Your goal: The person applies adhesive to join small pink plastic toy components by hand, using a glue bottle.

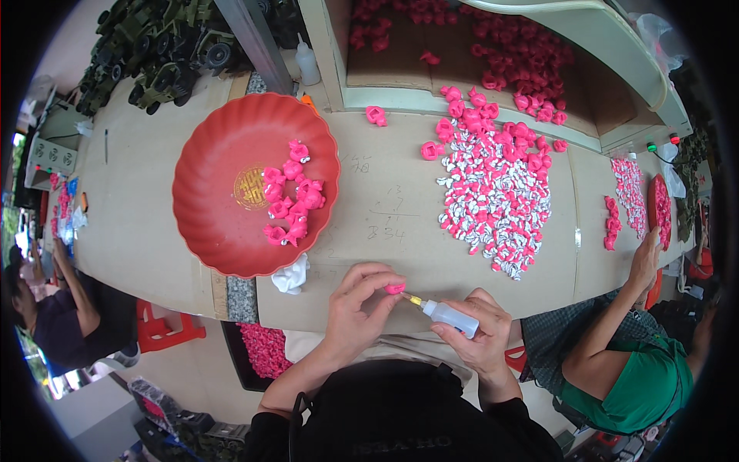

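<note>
Between the fingertips of my left hand (360, 304) is a small pink plastic part (395, 289); its exact kind is hidden by the fingers. My right hand (479, 329) grips a translucent glue bottle (453, 317) with a yellow needle tip (414, 299), which points at the pink part and sits very close to it. Whether they touch I cannot tell. Ahead on the right lies a heap of small pink-and-white pieces (493, 200), with larger hollow pink parts (523, 142) along its far side. To the left, a red scalloped bowl (208, 231) contains several pink assembled pieces (296, 192).
A white cloth (290, 276) lies by the bowl's near rim. Behind the heap stands an open box-like booth (462, 100) with more pink parts. Another squeeze bottle (307, 63) stands at the back. Dark green toy vehicles (162, 54) are piled far left. Co-workers sit at both sides.
</note>
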Tool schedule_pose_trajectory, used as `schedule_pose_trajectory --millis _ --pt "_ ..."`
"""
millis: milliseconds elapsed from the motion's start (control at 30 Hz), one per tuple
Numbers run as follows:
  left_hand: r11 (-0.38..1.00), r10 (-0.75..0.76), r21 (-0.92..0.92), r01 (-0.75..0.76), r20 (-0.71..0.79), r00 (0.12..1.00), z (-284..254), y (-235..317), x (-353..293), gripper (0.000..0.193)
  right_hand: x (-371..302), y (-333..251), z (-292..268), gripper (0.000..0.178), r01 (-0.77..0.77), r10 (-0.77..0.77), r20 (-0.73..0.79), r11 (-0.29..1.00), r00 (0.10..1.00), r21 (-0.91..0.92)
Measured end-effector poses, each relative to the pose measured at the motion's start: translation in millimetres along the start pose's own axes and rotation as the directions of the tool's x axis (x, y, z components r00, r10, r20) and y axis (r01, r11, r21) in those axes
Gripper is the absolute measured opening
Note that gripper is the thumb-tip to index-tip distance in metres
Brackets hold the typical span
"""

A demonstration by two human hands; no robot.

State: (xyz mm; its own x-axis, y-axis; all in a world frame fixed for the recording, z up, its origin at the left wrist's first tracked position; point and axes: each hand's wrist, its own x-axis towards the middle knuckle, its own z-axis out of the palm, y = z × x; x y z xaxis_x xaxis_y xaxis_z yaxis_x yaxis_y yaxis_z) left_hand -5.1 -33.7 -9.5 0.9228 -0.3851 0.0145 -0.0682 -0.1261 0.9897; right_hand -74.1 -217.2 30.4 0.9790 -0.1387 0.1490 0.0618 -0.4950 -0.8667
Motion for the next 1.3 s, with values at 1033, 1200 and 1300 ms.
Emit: schedule_pose_trajectory --millis 1033,1200,1300 --pt "0.988 -0.12 -0.097 0.122 0.032 0.992 -14 1 -13 0.033 27 21 37 0.034 -0.092 0.102 -0.074 0.989 0.992 0.118" --pt "0.962 -0.166 -0.211 0.171 0.041 0.985 -10 1 -15 0.034 22 37 6 0.022 -0.06 -0.018 -0.292 0.965 0.956 -0.254" --pt "0.946 -0.186 -0.257 0.195 0.06 0.981 -6 -2 -17 0.033 30 40 -2 0.013 -0.114 -0.097 -0.37 0.853 0.924 -0.509"
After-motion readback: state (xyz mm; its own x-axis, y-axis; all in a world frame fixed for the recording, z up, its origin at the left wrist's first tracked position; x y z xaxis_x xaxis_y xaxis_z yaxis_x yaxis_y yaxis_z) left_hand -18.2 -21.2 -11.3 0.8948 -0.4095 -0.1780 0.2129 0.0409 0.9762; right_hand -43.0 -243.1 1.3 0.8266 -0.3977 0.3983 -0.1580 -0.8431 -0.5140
